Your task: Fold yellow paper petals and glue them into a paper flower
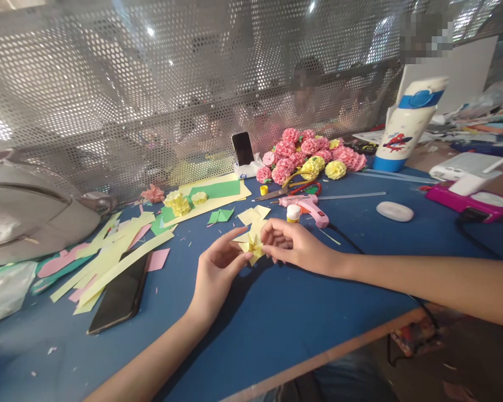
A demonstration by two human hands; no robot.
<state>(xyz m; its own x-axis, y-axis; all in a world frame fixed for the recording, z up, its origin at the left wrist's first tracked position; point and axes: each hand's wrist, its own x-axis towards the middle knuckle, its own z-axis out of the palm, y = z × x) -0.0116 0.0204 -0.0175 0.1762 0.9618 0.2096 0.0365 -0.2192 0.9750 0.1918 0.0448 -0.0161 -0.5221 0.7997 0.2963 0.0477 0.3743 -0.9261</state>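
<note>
Between my two hands, just above the blue table, is a small yellow paper flower (252, 244) with pointed petals. My left hand (220, 262) pinches its left edge between thumb and fingers. On the other side, the thumb and curled fingers of my right hand (291, 243) close on its right edge. Behind the flower lie pale yellow paper pieces (255, 215). A glue bottle with a white top (293, 213) and a pink hot glue gun (312, 207) rest just beyond my right hand. Scissors (272, 193) lie past them.
Pink and yellow paper flowers (297, 153) are heaped at the back, beside a bottle (411, 125). Paper strips (121, 251) partly cover a phone (121, 296) at left, near a grey bag (29, 206). A power strip (469, 201) sits right. A perforated metal screen (151, 95) stands behind.
</note>
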